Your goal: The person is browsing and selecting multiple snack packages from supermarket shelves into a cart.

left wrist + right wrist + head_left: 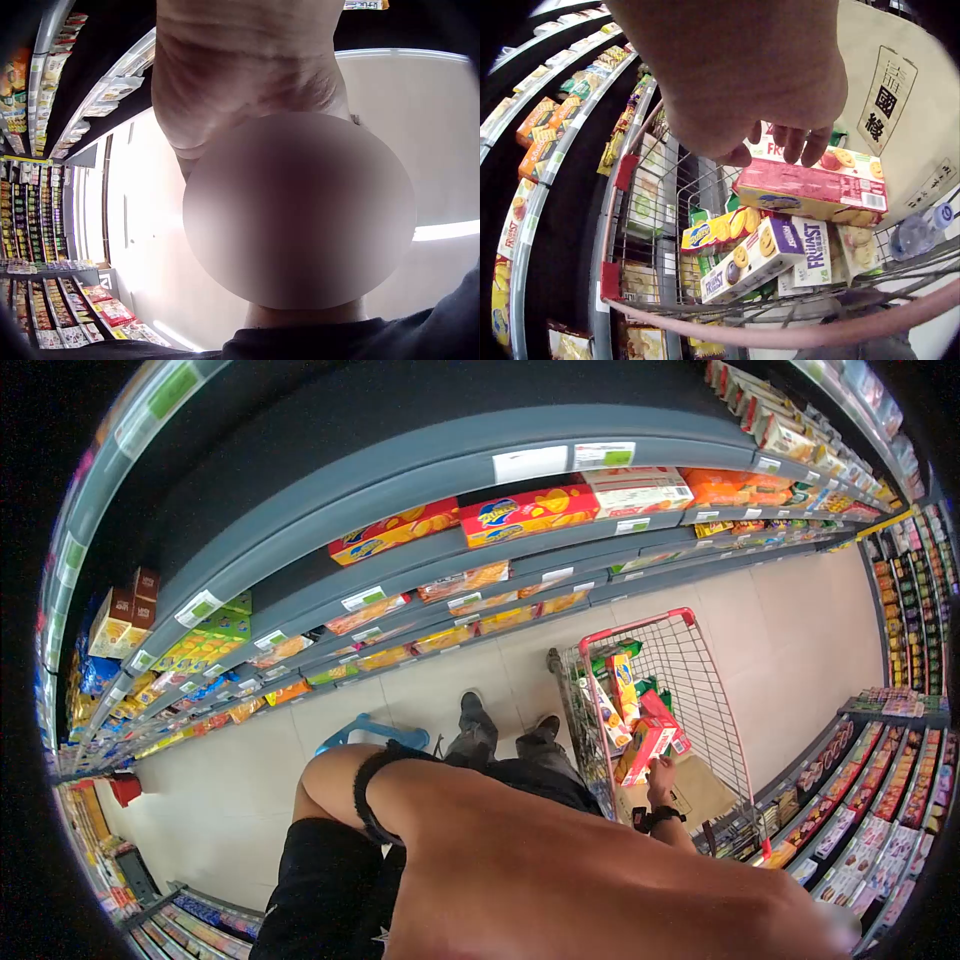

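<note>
My right hand [662,782] is low inside the shopping cart [745,760], its fingers curled at the near end of a red biscuit box [648,745]. In the right wrist view the right hand [757,82] has thumb and fingers over the upper edge of the red box [802,184]. Around it lie a yellow box [724,229] and white-and-purple boxes [754,259]. My left hand [251,82] is raised before a blurred area in the left wrist view; its fingers are hidden, and it holds nothing that I can see.
Shelves [380,575] with biscuit packs curve along the far side. Beside the boxes in the cart are a brown paper bag [877,82] and a water bottle [919,234]. A blue basket-like object [345,735] stands on the floor by the feet, and more shelving [870,800] is at the right.
</note>
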{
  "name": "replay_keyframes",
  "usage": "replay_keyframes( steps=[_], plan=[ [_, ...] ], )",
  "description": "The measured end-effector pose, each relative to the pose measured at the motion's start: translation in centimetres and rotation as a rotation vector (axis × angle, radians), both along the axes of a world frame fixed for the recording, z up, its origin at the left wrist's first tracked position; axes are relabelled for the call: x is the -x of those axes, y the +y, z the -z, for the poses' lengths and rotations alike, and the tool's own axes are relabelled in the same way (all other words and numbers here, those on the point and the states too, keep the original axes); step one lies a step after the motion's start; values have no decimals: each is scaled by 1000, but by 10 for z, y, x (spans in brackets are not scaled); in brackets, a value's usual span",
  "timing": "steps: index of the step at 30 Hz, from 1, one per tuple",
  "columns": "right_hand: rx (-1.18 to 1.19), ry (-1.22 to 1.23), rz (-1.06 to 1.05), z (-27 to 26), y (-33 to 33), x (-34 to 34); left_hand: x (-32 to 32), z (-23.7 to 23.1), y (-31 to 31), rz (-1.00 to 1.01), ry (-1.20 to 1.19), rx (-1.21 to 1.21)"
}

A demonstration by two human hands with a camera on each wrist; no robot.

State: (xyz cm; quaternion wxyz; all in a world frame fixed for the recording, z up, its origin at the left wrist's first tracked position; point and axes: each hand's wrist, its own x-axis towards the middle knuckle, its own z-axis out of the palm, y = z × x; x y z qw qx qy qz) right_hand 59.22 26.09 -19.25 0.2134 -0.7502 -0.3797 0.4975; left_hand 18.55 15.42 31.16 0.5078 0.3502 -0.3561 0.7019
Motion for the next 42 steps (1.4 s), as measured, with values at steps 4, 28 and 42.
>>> replay_keyframes(
  steps=[4,28,42],
  plan=[
    [-29,6,-78,-10,3,45,64,9,-26,-90,307,46],
    [-362,192,20,-66,-57,172,292,247,105,-1261,2248,1152],
    [-410,286,-281,-146,-37,253,269,195,20,-1388,1427,1070]
  ],
)
